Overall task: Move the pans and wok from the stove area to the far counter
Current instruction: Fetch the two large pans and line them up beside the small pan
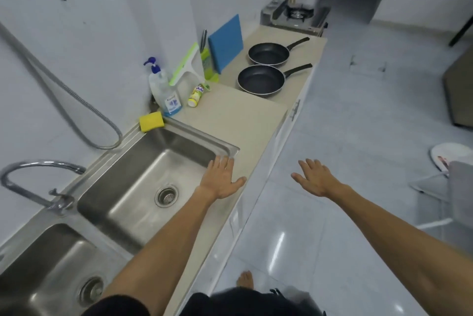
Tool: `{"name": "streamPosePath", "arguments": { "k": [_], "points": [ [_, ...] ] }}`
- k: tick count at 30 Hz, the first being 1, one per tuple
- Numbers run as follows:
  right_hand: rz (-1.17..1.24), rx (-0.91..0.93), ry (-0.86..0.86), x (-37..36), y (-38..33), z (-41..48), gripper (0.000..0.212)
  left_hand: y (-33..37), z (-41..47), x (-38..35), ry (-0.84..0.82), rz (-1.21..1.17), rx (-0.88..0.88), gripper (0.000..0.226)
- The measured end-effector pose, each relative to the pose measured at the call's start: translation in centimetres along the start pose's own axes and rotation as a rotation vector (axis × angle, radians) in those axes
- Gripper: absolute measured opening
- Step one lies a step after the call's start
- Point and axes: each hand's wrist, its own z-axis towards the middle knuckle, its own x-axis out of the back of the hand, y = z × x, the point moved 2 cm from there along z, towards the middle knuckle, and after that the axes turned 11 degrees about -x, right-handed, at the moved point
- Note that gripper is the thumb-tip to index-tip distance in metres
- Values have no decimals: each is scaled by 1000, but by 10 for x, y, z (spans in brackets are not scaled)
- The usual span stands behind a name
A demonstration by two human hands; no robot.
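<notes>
Two black frying pans sit side by side on the beige counter (230, 116), handles pointing right: the nearer pan (261, 80) and the farther pan (268, 53). Beyond them a gas stove (297, 15) stands at the counter's end with nothing on its burner. No wok is in view. My left hand (221, 179) is open, fingers spread, over the right rim of the sink (143, 170). Over the floor, right of the counter edge, my right hand (313, 177) is also open and holds nothing. Both hands are well short of the pans.
A soap pump bottle (163, 93), yellow sponge (151, 121), small yellow bottle (195, 94), squeegee (188, 69) and blue board (226, 43) line the wall. A faucet (33, 182) and second basin (48, 264) lie at left. White tiled floor (345, 136) runs along the right.
</notes>
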Motion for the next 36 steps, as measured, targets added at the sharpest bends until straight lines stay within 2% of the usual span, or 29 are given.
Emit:
{"name": "streamPosePath", "arguments": {
  "k": [4,11,26,36],
  "points": [
    [15,-55,-40,3,27,39,76,8,63,7,-87,29,-40,88],
    [26,-103,-66,48,82,144,74,29,201,29,-146,17,-78,86],
    [-33,-82,-82,190,263,391,71,116,499,70,-90,-60,34,83],
    [-82,12,-112,250,289,554,71,110,653,88,-54,-82,147,87]
  ]
}}
